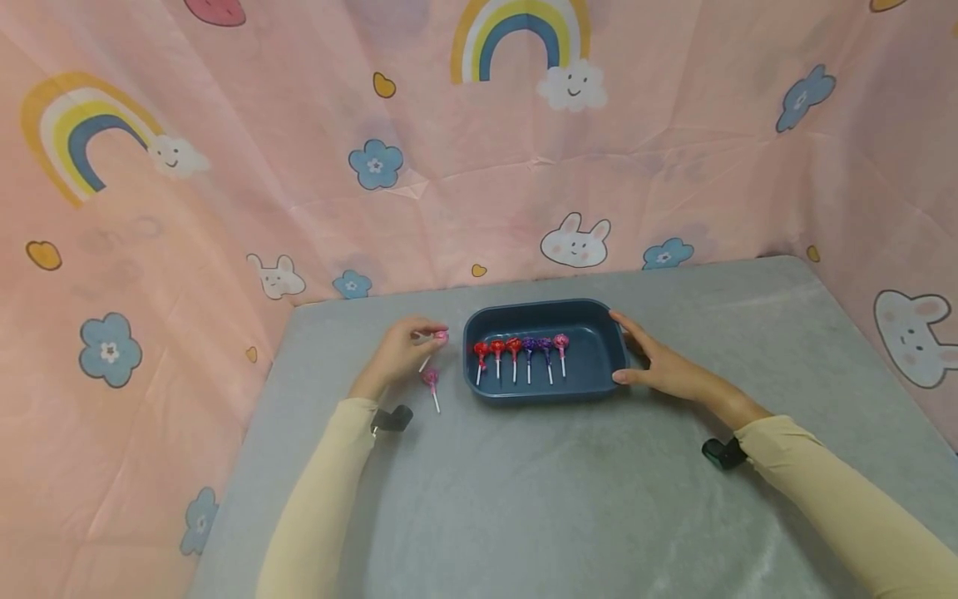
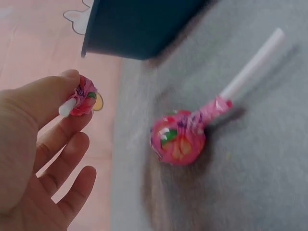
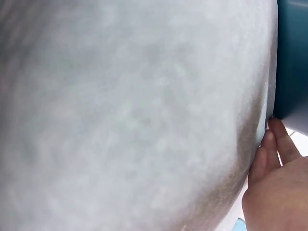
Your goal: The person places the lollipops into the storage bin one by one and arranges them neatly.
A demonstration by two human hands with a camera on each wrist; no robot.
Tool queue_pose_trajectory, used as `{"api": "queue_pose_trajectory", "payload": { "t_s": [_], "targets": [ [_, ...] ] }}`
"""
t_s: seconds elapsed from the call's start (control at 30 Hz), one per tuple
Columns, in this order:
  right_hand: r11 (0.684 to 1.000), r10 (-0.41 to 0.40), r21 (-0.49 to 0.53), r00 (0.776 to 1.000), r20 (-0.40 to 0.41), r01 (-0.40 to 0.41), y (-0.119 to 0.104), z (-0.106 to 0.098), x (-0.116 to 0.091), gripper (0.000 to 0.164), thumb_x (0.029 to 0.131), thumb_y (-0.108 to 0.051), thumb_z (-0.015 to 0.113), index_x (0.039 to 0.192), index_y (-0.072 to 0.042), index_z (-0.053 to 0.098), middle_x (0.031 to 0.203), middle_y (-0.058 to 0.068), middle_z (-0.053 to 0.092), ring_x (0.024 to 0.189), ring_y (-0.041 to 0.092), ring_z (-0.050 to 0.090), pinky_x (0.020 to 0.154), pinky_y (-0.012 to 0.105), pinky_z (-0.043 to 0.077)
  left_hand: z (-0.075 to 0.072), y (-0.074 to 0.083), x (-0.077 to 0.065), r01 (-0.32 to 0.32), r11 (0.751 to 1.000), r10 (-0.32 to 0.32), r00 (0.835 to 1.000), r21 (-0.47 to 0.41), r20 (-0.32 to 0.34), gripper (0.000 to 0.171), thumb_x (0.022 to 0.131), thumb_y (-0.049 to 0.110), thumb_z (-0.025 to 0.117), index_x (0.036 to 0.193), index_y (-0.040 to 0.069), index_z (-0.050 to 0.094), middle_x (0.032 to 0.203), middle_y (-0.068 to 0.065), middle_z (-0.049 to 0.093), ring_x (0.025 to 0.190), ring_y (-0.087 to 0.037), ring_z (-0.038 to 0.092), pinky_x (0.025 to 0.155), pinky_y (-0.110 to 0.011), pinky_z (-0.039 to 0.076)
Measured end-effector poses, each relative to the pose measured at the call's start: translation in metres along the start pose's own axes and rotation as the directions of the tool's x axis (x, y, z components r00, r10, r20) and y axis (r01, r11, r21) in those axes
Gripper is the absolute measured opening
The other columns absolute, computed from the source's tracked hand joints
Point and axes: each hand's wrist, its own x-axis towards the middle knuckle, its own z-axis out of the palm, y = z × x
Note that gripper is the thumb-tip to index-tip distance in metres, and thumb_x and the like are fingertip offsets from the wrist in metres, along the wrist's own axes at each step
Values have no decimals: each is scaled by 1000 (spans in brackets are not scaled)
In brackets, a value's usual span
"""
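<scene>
My left hand [image 1: 397, 353] pinches a pink-wrapped lollipop [image 2: 85, 96] between thumb and fingers, just left of the dark blue tray [image 1: 545, 397]. The other fingers of that hand are loosely bent. On the cloth below it lies another pink lollipop [image 1: 430, 378], its white stick towards me. My right hand [image 1: 666, 366] holds the tray's right end, thumb at the near corner and fingers at the far one. Inside, in a row from the left, lie three red lollipops [image 1: 497, 349], two purple lollipops [image 1: 529, 345] and one pink lollipop [image 1: 561, 343], sticks towards me.
A grey cloth [image 1: 524, 499] covers the table. Behind it and at the sides hangs a pink curtain [image 1: 434, 225] printed with rainbows, rabbits and flowers. Dark wrist cameras [image 1: 392, 418] sit by both cream sleeves.
</scene>
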Motion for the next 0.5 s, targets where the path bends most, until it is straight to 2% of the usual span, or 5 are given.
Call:
{"api": "queue_pose_trajectory", "payload": {
  "t_s": [0.3,0.5],
  "targets": [
    [1000,15,13,1000,12,-15,-3,-2,-1,101,90,-35,72,155,-47,-4,164,26,11,149,51,16,112,74,18,3,10,6,-56,998,56,998,-9,-19,32,91,31,72,118,14,73,116,-1,72,113,-23,60,104,-48,46],
    [1000,18,8,1000,10,-18,-3,-2,-1,102,89,-36,73,155,-47,-4,164,26,12,149,51,17,112,74,19,7,24,11,-88,996,87,995,-24,-40,28,89,31,74,114,20,75,110,0,73,108,-25,62,100,-44,48]
  ]
}}
